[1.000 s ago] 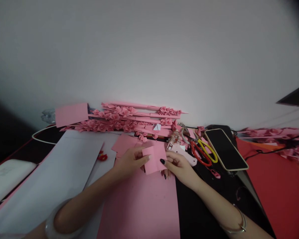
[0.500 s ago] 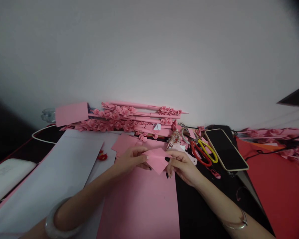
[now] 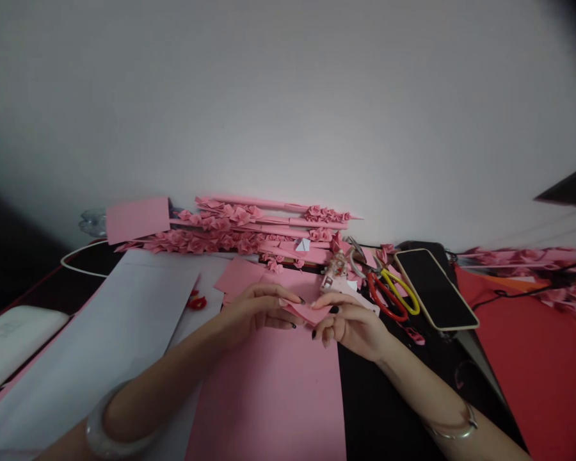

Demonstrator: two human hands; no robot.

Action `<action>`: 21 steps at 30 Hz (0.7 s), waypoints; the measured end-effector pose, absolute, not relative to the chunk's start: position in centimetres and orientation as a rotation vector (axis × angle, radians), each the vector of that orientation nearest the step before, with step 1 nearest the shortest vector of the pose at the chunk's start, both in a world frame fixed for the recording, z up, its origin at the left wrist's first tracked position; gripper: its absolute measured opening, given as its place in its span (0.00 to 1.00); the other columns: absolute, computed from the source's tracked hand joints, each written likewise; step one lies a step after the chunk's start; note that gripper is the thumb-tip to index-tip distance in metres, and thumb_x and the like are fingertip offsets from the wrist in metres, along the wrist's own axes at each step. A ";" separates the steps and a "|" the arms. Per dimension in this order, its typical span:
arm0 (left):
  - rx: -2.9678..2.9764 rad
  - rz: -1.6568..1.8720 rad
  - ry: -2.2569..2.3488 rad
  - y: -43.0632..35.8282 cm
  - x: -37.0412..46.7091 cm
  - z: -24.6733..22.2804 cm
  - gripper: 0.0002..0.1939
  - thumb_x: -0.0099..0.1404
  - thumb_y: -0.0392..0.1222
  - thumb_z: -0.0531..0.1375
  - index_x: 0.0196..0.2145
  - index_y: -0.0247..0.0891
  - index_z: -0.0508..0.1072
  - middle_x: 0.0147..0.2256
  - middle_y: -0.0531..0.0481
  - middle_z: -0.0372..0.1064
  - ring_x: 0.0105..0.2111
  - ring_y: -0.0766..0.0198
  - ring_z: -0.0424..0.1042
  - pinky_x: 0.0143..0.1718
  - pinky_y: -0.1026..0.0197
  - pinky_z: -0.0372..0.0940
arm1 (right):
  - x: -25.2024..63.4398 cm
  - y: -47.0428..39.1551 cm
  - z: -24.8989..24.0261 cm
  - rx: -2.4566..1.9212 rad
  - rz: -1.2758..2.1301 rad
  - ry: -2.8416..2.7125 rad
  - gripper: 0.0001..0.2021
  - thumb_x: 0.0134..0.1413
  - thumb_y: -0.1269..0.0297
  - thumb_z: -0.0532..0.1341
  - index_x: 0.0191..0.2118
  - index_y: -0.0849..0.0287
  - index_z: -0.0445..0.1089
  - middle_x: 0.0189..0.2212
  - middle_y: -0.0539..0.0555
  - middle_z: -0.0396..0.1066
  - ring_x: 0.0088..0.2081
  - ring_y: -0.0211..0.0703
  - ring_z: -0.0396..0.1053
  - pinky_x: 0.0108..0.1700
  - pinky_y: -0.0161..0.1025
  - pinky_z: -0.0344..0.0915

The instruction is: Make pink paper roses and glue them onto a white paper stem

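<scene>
While the left hand (image 3: pixel 259 310) pinches one side of the folded pink paper (image 3: pixel 307 312), the right hand (image 3: pixel 348 320) pinches its opposite side.

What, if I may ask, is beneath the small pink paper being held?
Below the small paper lies a large pink sheet; the part the paper covers cannot be seen.

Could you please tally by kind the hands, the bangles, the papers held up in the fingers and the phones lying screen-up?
Hands: 2 (left hand, right hand)
Bangles: 2 (white bangle, metal bangle)
Held papers: 1 (folded pink paper)
Phones: 1 (phone)
Total: 6
</scene>
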State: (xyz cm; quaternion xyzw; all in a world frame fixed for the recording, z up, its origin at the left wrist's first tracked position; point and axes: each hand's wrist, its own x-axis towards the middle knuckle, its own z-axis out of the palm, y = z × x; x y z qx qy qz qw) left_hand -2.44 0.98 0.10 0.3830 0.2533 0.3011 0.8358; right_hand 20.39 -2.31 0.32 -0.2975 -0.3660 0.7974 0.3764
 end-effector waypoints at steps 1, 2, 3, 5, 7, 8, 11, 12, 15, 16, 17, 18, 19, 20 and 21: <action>0.803 0.630 0.528 1.0 -2.5 0.1 0.08 0.58 0.38 0.63 0.37 0.36 0.78 0.32 0.45 0.78 0.34 0.62 0.78 0.38 0.63 0.70 | 20.4 -2.3 0.3 -0.759 2.041 -0.930 0.14 0.47 0.65 0.59 0.40 0.62 0.74 0.26 0.58 0.77 0.29 0.45 0.75 0.29 0.37 0.66; 0.794 0.623 0.523 1.0 -2.5 0.1 0.08 0.58 0.38 0.63 0.37 0.36 0.78 0.33 0.44 0.78 0.34 0.61 0.78 0.38 0.63 0.69 | 20.4 -2.3 0.4 -0.764 2.038 -0.926 0.13 0.46 0.65 0.58 0.39 0.62 0.74 0.25 0.57 0.77 0.29 0.45 0.75 0.29 0.37 0.66; 0.785 0.619 0.521 1.0 -2.5 0.1 0.08 0.58 0.38 0.63 0.37 0.35 0.78 0.33 0.44 0.78 0.35 0.61 0.78 0.38 0.63 0.69 | 20.4 -2.2 0.4 -0.774 2.031 -0.919 0.13 0.46 0.65 0.58 0.38 0.62 0.73 0.25 0.57 0.77 0.28 0.45 0.75 0.29 0.38 0.65; 0.769 0.623 0.535 1.0 -2.5 0.3 0.09 0.57 0.39 0.64 0.36 0.34 0.78 0.33 0.43 0.78 0.35 0.60 0.78 0.38 0.63 0.69 | 20.4 -2.2 0.4 -0.795 2.011 -0.901 0.13 0.45 0.64 0.58 0.37 0.62 0.73 0.24 0.57 0.76 0.28 0.45 0.74 0.29 0.38 0.64; 0.754 0.650 0.560 1.0 -2.5 0.5 0.09 0.56 0.39 0.64 0.35 0.34 0.77 0.32 0.43 0.78 0.33 0.60 0.78 0.36 0.63 0.70 | 20.4 -2.2 0.4 -0.809 1.995 -0.885 0.12 0.44 0.64 0.58 0.36 0.61 0.72 0.24 0.57 0.76 0.27 0.44 0.73 0.29 0.38 0.64; 0.745 0.667 0.572 1.0 -2.4 0.6 0.08 0.56 0.39 0.65 0.35 0.34 0.77 0.31 0.44 0.78 0.33 0.60 0.78 0.35 0.64 0.70 | 20.4 -2.2 0.4 -0.812 1.988 -0.878 0.12 0.44 0.64 0.58 0.36 0.61 0.72 0.24 0.56 0.76 0.27 0.44 0.73 0.29 0.38 0.63; 0.719 0.713 0.581 1.1 -2.5 0.7 0.07 0.54 0.38 0.66 0.32 0.34 0.77 0.29 0.47 0.78 0.31 0.62 0.77 0.33 0.66 0.69 | 20.5 -2.2 0.4 -0.819 1.974 -0.837 0.11 0.43 0.65 0.58 0.36 0.60 0.72 0.24 0.55 0.76 0.26 0.43 0.72 0.28 0.37 0.63; 0.713 0.724 0.575 1.2 -2.5 0.7 0.07 0.54 0.37 0.66 0.32 0.34 0.77 0.28 0.47 0.78 0.30 0.63 0.77 0.32 0.66 0.69 | 20.5 -2.2 0.4 -0.824 1.973 -0.817 0.11 0.42 0.66 0.58 0.35 0.60 0.72 0.26 0.56 0.77 0.26 0.43 0.72 0.28 0.37 0.62; 0.698 0.754 0.559 1.3 -2.7 0.7 0.05 0.55 0.36 0.65 0.31 0.34 0.76 0.29 0.48 0.77 0.29 0.65 0.76 0.32 0.67 0.68 | 20.5 -2.1 0.4 -0.836 1.970 -0.759 0.11 0.42 0.66 0.58 0.34 0.60 0.72 0.30 0.58 0.78 0.27 0.43 0.72 0.29 0.37 0.62; 0.694 0.757 0.562 1.4 -2.8 0.6 0.04 0.56 0.35 0.64 0.31 0.34 0.76 0.29 0.48 0.77 0.29 0.65 0.76 0.32 0.66 0.68 | 20.6 -2.1 0.4 -0.842 1.966 -0.743 0.11 0.42 0.65 0.57 0.33 0.60 0.71 0.30 0.58 0.78 0.27 0.43 0.72 0.29 0.37 0.62; 0.689 0.755 0.565 1.4 -2.8 0.6 0.04 0.56 0.35 0.64 0.32 0.35 0.76 0.30 0.48 0.77 0.30 0.65 0.76 0.33 0.66 0.68 | 20.6 -2.0 0.4 -0.847 1.960 -0.732 0.11 0.42 0.63 0.56 0.33 0.60 0.71 0.29 0.58 0.77 0.27 0.42 0.71 0.29 0.38 0.61; 0.684 0.753 0.569 1.4 -2.9 0.6 0.05 0.57 0.36 0.63 0.33 0.35 0.76 0.31 0.49 0.77 0.31 0.64 0.76 0.34 0.65 0.68 | 20.6 -2.0 0.4 -0.855 1.953 -0.724 0.12 0.43 0.62 0.55 0.33 0.60 0.71 0.29 0.58 0.77 0.27 0.42 0.71 0.29 0.38 0.61; 0.679 0.749 0.572 1.4 -2.9 0.6 0.05 0.57 0.36 0.63 0.34 0.35 0.75 0.32 0.49 0.77 0.32 0.63 0.76 0.35 0.64 0.68 | 20.6 -2.0 0.4 -0.865 1.949 -0.722 0.13 0.43 0.61 0.55 0.33 0.60 0.71 0.28 0.58 0.77 0.27 0.43 0.71 0.30 0.38 0.61; 0.679 0.750 0.578 1.5 -2.9 0.5 0.06 0.57 0.37 0.62 0.34 0.35 0.75 0.33 0.48 0.77 0.32 0.62 0.76 0.36 0.63 0.68 | 20.7 -1.9 0.4 -0.876 1.947 -0.724 0.13 0.43 0.60 0.54 0.33 0.60 0.70 0.28 0.58 0.77 0.27 0.43 0.70 0.30 0.38 0.61; 0.709 0.747 0.591 1.5 -2.9 0.5 0.07 0.57 0.39 0.62 0.34 0.35 0.75 0.33 0.48 0.77 0.32 0.62 0.76 0.36 0.63 0.68 | 20.7 -1.9 0.3 -0.885 1.945 -0.727 0.14 0.43 0.59 0.54 0.32 0.60 0.70 0.27 0.58 0.76 0.26 0.43 0.70 0.30 0.38 0.61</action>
